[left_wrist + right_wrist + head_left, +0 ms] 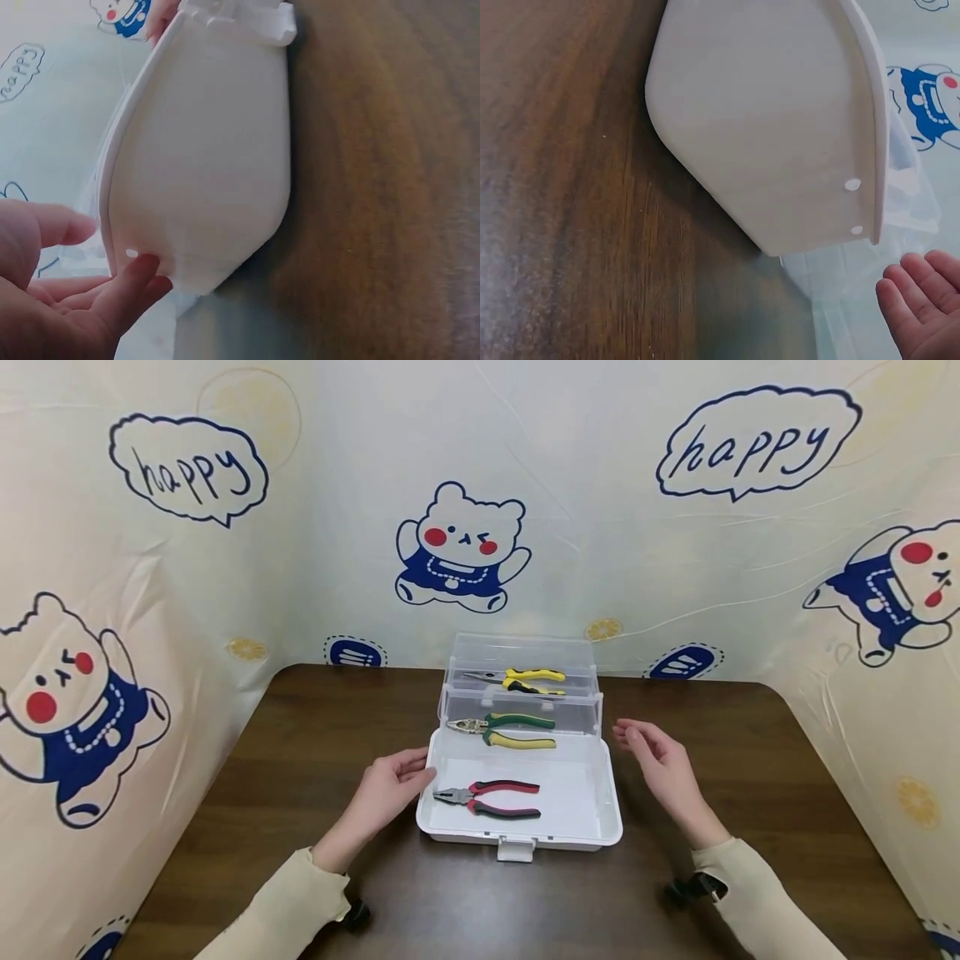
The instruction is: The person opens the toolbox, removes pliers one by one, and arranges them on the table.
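A white toolbox (577,793) stands on the table with its clear lid (525,650) raised at the back. Red-and-black pliers (504,810) lie in its white base. Green-and-yellow pliers (517,742) and yellow-and-black long-nose pliers (534,676) are in the clear trays behind. My left hand (392,785) holds the toolbox's left rim, thumb at the edge and fingers against the outer wall (202,127). Off the toolbox's right side, my right hand (930,300) is held with loosely bent fingers, apart from the wall and gripping nothing.
A brown wooden table (300,727) carries the toolbox near its middle. At the toolbox's front a white latch (516,850) hangs down. Pale cloth (337,527) printed with bears and "happy" bubbles surrounds the table's back and sides.
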The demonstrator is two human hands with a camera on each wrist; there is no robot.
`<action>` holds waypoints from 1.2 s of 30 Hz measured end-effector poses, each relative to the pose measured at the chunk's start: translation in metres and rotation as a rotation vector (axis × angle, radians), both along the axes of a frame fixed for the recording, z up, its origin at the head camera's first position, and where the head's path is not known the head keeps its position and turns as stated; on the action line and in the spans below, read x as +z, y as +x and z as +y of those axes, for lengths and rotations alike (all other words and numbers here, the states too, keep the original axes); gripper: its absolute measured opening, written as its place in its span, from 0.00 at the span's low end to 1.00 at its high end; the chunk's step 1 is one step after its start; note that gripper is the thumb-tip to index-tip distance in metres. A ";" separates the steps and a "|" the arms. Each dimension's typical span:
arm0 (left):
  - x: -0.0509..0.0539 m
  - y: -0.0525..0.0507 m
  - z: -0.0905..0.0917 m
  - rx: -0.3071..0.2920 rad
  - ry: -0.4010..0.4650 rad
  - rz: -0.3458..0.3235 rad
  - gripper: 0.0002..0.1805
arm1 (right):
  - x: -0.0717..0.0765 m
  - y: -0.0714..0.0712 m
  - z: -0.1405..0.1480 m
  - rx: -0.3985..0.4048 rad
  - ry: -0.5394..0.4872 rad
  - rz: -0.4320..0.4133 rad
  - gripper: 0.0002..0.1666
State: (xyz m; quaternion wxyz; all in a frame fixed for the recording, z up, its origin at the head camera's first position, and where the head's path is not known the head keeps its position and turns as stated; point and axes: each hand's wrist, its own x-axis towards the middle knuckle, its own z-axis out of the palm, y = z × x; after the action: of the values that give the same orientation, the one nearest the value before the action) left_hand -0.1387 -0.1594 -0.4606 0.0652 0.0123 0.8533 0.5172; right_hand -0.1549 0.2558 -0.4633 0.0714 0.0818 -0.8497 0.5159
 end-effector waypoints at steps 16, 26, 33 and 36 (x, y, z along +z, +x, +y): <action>-0.004 0.015 0.002 0.014 -0.045 0.054 0.19 | 0.023 0.005 -0.009 -0.013 0.096 0.038 0.23; -0.004 0.016 0.000 0.018 -0.044 0.051 0.19 | 0.063 -0.014 -0.030 0.083 0.126 0.076 0.25; -0.004 0.018 0.000 0.013 -0.028 0.058 0.19 | 0.085 -0.038 -0.051 0.125 0.176 0.062 0.26; -0.005 0.018 0.001 0.012 -0.021 0.062 0.19 | 0.088 -0.047 -0.060 0.131 0.154 0.034 0.26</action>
State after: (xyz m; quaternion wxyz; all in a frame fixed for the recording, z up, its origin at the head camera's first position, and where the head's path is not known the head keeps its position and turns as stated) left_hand -0.1208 -0.1587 -0.4660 0.0357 0.0227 0.8603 0.5081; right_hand -0.2023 0.1962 -0.3755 0.0454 0.1513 -0.8784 0.4510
